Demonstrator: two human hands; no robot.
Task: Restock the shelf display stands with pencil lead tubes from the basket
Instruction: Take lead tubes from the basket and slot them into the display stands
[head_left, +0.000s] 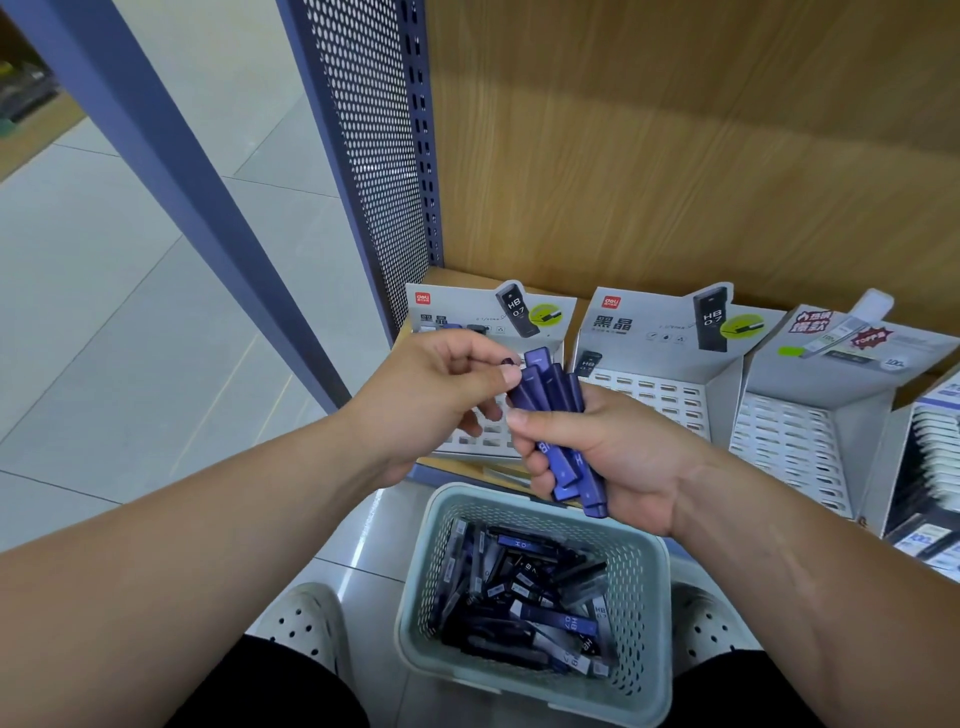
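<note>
The right hand grips a bundle of blue tubes above the basket of more tubes on the floor between white shoes, while the left hand pinches one tube's top, both hands hiding much of the leftmost stand on the shelf.

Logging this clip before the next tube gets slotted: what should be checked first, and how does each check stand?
1. Right hand grips the tube bundle: ok.
2. Left hand pinches one tube at its top end: ok.
3. Left display stand shows empty slots: ok.
4. Held tubes' grade matches the stand's HB 0.7 print: cannot tell, labels covered.
5. Basket has stock left: ok.
</note>
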